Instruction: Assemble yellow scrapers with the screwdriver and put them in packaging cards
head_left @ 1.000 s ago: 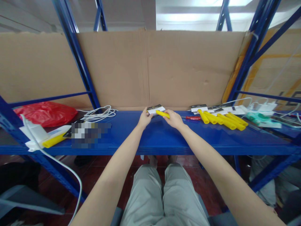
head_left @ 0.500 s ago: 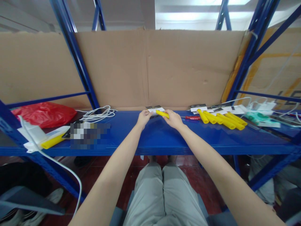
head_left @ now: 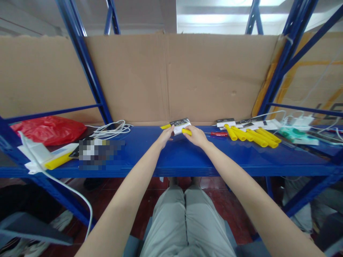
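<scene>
A tool with a yellow tube-shaped handle (head_left: 187, 131) and a flat black-and-white card or sleeve (head_left: 182, 125) is held up above the blue shelf, its exact kind unclear. My right hand (head_left: 197, 136) is closed around the yellow handle. At the lower left corner of the card, my left hand (head_left: 166, 137) pinches the edge, its fingers partly hidden. Behind that hand a second yellow piece (head_left: 165, 126) sticks out to the left; whether it joins the card cannot be made out. A red-handled screwdriver (head_left: 219, 134) lies just right of my right hand.
Several yellow-handled pieces (head_left: 250, 135) with black-and-white cards lie at the right, beside white cables and a green-and-white packet (head_left: 297, 134). On the left are a red plastic bag (head_left: 50, 130), coiled white cable (head_left: 114, 130) and another yellow handle (head_left: 59, 160). Cardboard (head_left: 171, 78) backs the shelf (head_left: 139, 153).
The card has turned up and its face now shows between my hands. My left hand has shifted slightly right and down, onto the card's edge. A yellow piece now shows at the left.
</scene>
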The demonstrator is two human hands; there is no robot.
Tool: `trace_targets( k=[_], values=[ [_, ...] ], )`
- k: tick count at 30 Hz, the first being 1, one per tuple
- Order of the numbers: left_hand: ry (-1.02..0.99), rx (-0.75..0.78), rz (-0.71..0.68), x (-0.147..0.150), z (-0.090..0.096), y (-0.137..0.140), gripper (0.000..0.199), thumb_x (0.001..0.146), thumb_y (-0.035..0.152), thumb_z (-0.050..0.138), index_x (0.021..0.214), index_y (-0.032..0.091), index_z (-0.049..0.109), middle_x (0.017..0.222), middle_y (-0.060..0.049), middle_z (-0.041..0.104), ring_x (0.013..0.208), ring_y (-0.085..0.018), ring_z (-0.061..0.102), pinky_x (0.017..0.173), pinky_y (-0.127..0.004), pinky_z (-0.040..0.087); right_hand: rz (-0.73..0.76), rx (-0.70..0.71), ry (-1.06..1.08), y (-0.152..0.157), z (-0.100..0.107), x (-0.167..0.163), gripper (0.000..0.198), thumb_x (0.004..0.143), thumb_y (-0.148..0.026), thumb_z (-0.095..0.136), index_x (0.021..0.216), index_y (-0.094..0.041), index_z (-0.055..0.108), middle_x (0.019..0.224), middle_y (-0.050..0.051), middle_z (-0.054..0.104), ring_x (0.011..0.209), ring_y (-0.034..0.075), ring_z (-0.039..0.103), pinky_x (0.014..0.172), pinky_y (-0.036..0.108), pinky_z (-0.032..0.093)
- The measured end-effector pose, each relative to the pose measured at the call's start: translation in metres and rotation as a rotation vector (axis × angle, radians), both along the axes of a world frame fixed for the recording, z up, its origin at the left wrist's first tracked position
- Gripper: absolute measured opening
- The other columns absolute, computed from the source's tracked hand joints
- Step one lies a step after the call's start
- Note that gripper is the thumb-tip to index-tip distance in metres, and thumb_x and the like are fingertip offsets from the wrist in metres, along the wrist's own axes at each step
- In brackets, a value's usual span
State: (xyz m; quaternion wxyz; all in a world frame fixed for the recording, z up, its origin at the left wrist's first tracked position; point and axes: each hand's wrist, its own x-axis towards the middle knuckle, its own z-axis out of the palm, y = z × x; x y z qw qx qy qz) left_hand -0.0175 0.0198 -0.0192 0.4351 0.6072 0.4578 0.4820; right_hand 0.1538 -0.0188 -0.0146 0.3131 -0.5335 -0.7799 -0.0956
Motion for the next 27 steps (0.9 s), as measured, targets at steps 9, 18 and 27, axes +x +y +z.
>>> trace_targets(
  k=[9,18,27],
  values=[
    [-0.005,-0.039,0.055,0.001,-0.004,0.005,0.035,0.089,0.043,0.042,0.094,0.017,0.064,0.102,-0.010,0.069,0.093,-0.022,0.062,0.071,-0.032,0.049,0.098,0.002,0.033,0.000,-0.001,-0.003,0.030,0.085,-0.031,0.052,0.111,-0.017,0.059,0.114,0.011,0.064,0.105,0.024,0.060,0.088,0.034,0.045],
    [-0.172,-0.062,0.140,-0.002,-0.001,0.011,0.033,0.085,0.043,0.047,0.093,0.016,0.064,0.096,-0.008,0.070,0.087,-0.021,0.064,0.069,-0.030,0.046,0.107,-0.073,0.669,0.019,-0.002,0.000,0.026,0.087,-0.034,0.049,0.105,-0.017,0.057,0.102,0.008,0.066,0.075,0.015,0.064,0.067,0.028,0.052],
    [-0.273,-0.118,0.096,0.001,0.003,0.003,0.030,0.085,0.039,0.050,0.093,0.014,0.065,0.080,-0.007,0.071,0.068,-0.017,0.064,0.055,-0.024,0.043,0.253,-0.585,1.172,0.010,0.007,0.009,0.010,0.084,-0.020,0.056,0.079,-0.015,0.061,0.081,0.007,0.067,0.054,0.009,0.057,0.044,0.019,0.046]
  ],
)
